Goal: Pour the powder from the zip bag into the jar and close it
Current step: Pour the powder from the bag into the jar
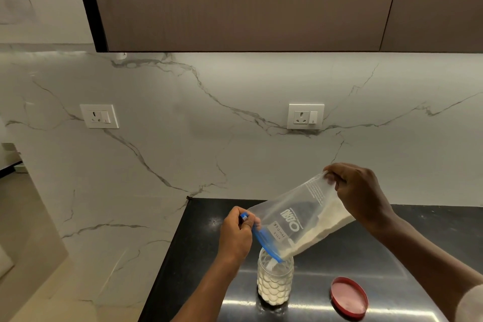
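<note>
Clear zip bag (300, 214) tilted, blue mouth down over the ribbed jar (275, 282).
Left hand (236, 234) pinched the zip strip; right hand (359, 196) gripped the bag's bottom corner.

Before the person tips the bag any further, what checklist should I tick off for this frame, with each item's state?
1. Zip bag mouth over the jar opening: ok.
2. Left hand pinches the blue zip end: ok.
3. Right hand holds the raised bottom corner: ok.
4. Jar upright on the counter: ok.
5. Room left in the jar: ok, powder sits below the neck.
6. Red lid within reach, lying beside the jar: ok.
</note>
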{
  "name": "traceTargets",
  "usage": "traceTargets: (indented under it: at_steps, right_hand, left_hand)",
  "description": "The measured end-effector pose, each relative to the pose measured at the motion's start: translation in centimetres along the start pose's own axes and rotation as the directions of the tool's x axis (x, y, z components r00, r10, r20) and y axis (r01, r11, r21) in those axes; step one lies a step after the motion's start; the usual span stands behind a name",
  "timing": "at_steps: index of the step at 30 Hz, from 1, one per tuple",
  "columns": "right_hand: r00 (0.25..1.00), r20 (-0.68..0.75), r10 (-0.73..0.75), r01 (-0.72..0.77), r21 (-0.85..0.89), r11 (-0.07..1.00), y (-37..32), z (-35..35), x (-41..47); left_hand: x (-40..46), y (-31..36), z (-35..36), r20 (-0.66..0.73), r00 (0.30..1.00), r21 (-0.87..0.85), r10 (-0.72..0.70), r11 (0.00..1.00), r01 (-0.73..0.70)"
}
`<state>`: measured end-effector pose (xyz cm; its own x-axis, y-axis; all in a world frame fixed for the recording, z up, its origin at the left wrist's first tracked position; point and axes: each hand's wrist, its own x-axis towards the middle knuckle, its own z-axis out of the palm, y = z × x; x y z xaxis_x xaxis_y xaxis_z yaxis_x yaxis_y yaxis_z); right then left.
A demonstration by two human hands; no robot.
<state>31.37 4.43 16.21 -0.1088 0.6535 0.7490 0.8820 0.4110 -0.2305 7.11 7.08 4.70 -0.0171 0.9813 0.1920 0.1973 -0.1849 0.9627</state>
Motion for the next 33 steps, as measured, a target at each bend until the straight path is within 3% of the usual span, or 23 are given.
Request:
traceTargets:
  at_steps: [5, 9, 13, 33]
  right_hand:
    - [0.998, 0.055, 0.037, -0.037, 0.007, 0.999, 0.33, 0.27, 0.01]
    - [1.000, -0.010, 0.003, -0.002, 0.021, 1.000, -0.03, 0.09, 0.12]
    - [0.999, 0.038, 0.016, -0.017, 0.012, 1.000, -0.12, -0.07, 0.28]
    - [1.000, 0.014, 0.000, 0.000, -0.018, 1.000, -0.44, 0.04, 0.18]
  left_hand:
    - [-0.16, -0.13, -0.14, -0.008, 1.000, 0.008, -0.006, 1.000, 0.006]
    - [0.01, -0.06, -0.06, 0.012, 1.000, -0.001, 0.005, 1.000, -0.005]
    - [0.25, -0.08, -0.21, 0.012, 1.000, -0.008, -0.010, 1.000, 0.010]
    - [0.30, 0.06, -0.39, 0.009, 1.000, 0.007, -0.005, 1.000, 0.005]
